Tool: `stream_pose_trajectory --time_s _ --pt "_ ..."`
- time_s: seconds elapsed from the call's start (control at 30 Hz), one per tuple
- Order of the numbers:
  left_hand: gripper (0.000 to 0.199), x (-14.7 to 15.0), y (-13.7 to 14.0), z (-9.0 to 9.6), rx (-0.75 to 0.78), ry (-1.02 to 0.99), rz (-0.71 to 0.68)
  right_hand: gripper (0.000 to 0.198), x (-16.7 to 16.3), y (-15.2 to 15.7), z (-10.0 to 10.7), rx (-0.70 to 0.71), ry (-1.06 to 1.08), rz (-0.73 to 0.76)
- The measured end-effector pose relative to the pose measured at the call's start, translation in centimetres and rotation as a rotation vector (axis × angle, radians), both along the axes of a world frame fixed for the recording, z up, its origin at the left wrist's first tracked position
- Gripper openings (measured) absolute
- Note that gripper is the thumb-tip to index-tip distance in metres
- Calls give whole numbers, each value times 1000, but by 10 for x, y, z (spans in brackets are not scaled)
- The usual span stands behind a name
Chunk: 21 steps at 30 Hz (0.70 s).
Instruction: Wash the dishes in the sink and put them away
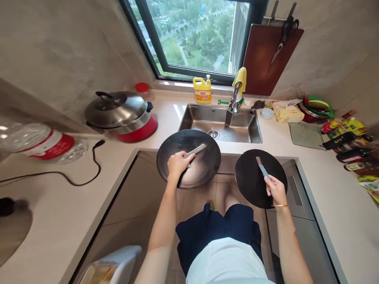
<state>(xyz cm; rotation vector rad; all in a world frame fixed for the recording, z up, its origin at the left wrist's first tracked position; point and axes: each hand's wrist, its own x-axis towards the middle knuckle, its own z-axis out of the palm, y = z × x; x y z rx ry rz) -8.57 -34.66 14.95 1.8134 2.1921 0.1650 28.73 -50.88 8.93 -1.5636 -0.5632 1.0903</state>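
Note:
My left hand [177, 165] is closed around the metal bar handle of a large, dark, glossy round lid [204, 167]. This lid is held near the sink's front edge, partly over the counter edge. Lower and to the right, my right hand [276, 190] grips the flat metal handle of a second lid [250, 177], matte black and a bit smaller. The two lids are apart, with a narrow gap between them. Beyond them lies the steel sink [195, 118], whose basin has a few water drops.
A lidded pot [130, 118] stands on the left counter beside a cable [96, 161] and a large plastic bottle [56, 144]. Yellow detergent [203, 90] and a faucet [235, 96] are behind the sink. Several bottles [355, 146] line the right counter. A cutting board [266, 59] hangs at the back.

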Motion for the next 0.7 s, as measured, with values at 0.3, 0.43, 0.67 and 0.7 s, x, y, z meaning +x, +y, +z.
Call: stream_pose_trajectory --time_s 0.3,0.43,0.67,0.7 --pt "51 40 300 -65 -171 228 -342 42 28 226 -34 -21 110 28" --pt "53 56 386 -127 -314 241 -393 39 26 334 -70 -154 -22 133" --pt "47 69 440 -240 -466 168 -487 52 4 401 -113 -266 -159 304" --pt "47 71 442 -256 -470 157 -505 56 2 404 -116 -280 -161 321"
